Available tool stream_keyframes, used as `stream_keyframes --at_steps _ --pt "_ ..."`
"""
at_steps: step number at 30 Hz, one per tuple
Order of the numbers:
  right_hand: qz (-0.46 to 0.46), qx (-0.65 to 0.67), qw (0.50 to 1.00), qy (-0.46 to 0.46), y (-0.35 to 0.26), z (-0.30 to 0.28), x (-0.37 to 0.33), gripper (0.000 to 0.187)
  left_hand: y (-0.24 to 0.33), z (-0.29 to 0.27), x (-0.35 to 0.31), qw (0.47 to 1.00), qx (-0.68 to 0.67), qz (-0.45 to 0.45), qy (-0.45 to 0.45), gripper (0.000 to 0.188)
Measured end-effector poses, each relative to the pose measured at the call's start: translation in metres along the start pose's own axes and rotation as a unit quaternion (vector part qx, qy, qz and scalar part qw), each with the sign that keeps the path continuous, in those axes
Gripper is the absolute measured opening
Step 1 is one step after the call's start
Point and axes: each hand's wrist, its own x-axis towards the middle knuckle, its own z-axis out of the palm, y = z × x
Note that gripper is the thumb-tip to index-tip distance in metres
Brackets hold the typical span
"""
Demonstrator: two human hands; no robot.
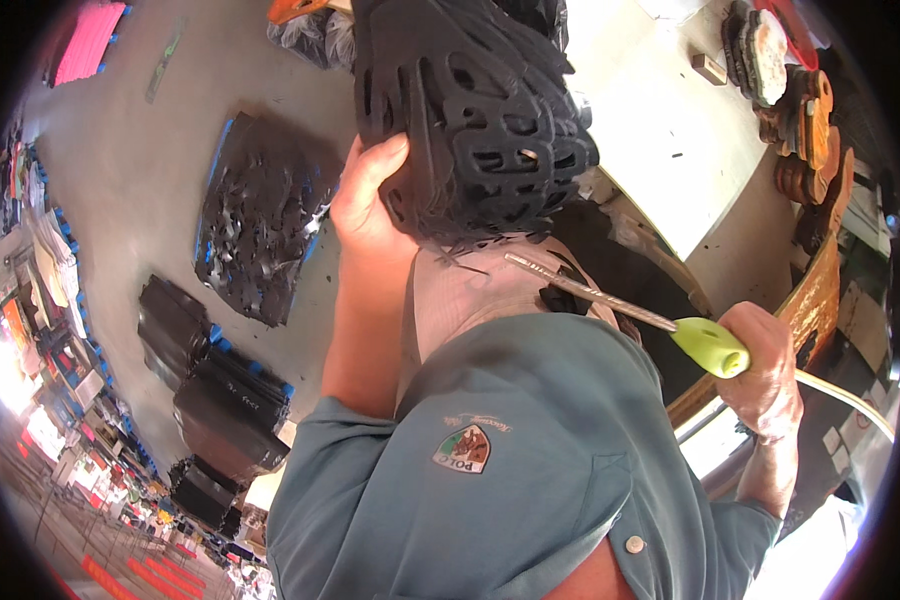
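My left hand [372, 200] grips a thick stack of black cut-out pieces [500, 130], its thumb on the near face and its fingers hidden behind. Many slots and holes run through the pieces, and thin black strands hang from the lower edge. Off to the right, my right hand [762, 365] is closed around a corded tool [708, 347] resembling a soldering iron. It has a lime-green handle and a long metal shaft. The shaft points left, its tip just below the stack; I cannot tell whether they touch. A pale cord trails from behind the hand.
Left of me lie a pile of perforated black sheets [260, 220] and several black stacks [230, 410]. A pale board [670, 140] spans the upper right, with a small block [709, 69] on it. Orange-brown shaped pieces [815, 120] are stacked beyond. Pink sheets [90, 42] lie far left.
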Motion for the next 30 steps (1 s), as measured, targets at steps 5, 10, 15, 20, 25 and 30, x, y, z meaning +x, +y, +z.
stream_keyframes --at_steps 5,10,15,20,25,30 --pt "-0.010 0.039 0.998 0.049 0.015 -0.014 -0.003 0.029 0.000 -0.020 0.006 0.998 -0.062 0.004 -0.029 0.046" --pt "-0.066 0.035 0.997 0.034 0.043 -0.018 -0.015 0.051 0.007 -0.032 0.005 0.995 -0.069 0.010 -0.077 0.042" --pt "-0.085 0.030 0.996 0.016 0.057 -0.019 -0.019 0.059 0.006 -0.034 0.003 0.994 -0.045 0.024 0.092 0.040" --pt "-0.100 0.028 0.993 -0.049 0.048 -0.013 -0.001 0.053 0.011 -0.036 0.008 0.994 -0.044 0.042 0.088 0.039" --pt "-0.104 0.004 0.994 0.029 0.041 -0.015 0.010 0.056 0.023 -0.042 0.013 0.992 -0.104 0.010 -0.068 0.040" --pt "-0.013 0.102 0.994 0.042 0.041 -0.019 0.014 0.044 0.023 -0.047 0.020 0.984 -0.141 0.000 -0.112 0.041"
